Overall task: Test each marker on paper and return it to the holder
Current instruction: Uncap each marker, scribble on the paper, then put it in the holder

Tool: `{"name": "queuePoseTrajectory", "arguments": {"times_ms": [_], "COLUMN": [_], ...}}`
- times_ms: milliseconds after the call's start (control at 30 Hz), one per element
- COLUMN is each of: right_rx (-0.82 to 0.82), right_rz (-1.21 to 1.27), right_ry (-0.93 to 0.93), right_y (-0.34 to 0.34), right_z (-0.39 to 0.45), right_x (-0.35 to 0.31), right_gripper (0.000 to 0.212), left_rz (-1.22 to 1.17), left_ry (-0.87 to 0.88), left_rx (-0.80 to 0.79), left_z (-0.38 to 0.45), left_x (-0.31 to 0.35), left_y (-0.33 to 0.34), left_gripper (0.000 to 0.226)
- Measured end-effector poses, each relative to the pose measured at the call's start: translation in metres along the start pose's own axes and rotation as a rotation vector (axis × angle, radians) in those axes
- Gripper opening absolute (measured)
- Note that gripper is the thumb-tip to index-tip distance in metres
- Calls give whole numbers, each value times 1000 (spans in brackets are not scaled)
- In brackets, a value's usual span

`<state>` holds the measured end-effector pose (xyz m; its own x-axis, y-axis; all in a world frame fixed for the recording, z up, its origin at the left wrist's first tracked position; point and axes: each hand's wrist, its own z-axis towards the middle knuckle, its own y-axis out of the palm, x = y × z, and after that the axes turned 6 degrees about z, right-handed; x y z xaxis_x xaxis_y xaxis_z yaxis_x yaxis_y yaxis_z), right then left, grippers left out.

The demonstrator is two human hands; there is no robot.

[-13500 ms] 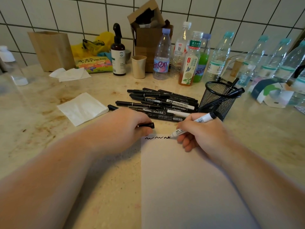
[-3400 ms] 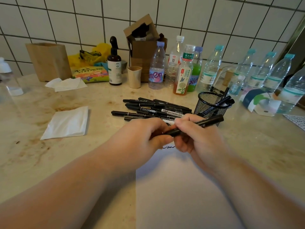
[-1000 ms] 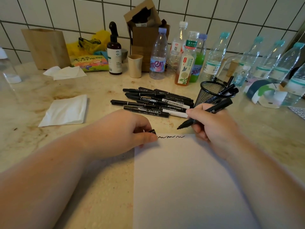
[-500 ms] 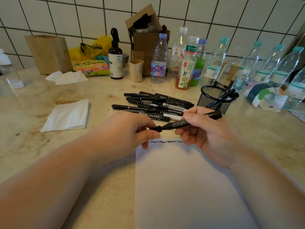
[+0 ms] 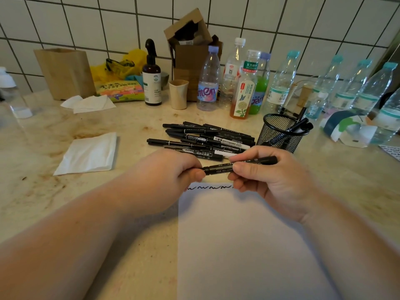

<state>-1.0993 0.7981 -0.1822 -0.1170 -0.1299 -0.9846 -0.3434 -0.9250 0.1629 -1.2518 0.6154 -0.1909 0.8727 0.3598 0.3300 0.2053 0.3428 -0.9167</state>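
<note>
1. Black marker point(image 5: 240, 164) held level above the paper's point(image 5: 249, 245) top edge; right hand point(image 5: 275, 180) grips the barrel, left hand point(image 5: 171, 178) pinches the cap end.
2. Mesh holder point(image 5: 279, 133) at 1 o'clock, untested pile point(image 5: 207, 139) at 12.
3. Risk: cap not fully seated, ink dries; swinging over may tip the holder.

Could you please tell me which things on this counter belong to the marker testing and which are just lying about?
Belongs:
black marker in both hands
sheet of paper
mesh holder
pile of markers

Lying about:
plastic bottles
spray bottle
napkin
cardboard box
</note>
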Motion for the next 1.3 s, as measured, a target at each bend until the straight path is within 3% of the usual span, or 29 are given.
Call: {"name": "queuePoseTrajectory", "arguments": {"times_ms": [533, 733, 833, 933, 1167, 1300], "right_rx": [-46, -71, -58, 62, 646, 810], "right_rz": [-71, -152, -74, -110, -97, -149], "right_ry": [-121, -170, -171, -260, -533, -566], "right_y": [2, -2, -4, -7, -28, -34], "right_z": [-3, -1, 0, 4, 5, 9], "right_x": [-6, -5, -3, -1, -15, -20], "right_gripper": [27, 13, 22, 34, 6, 5], "left_rz": [-254, -344, -345, -268, 82, 218], "left_ry": [-50, -86, -70, -41, -117, -173], "left_rx": [-52, -129, -53, 64, 79, 25], "left_z": [-1, 0, 5, 12, 20, 23], "left_x": [8, 8, 10, 7, -20, -25], "left_y": [-3, -3, -3, -1, 15, 20], "left_gripper": [19, 23, 20, 23, 38, 44]}}
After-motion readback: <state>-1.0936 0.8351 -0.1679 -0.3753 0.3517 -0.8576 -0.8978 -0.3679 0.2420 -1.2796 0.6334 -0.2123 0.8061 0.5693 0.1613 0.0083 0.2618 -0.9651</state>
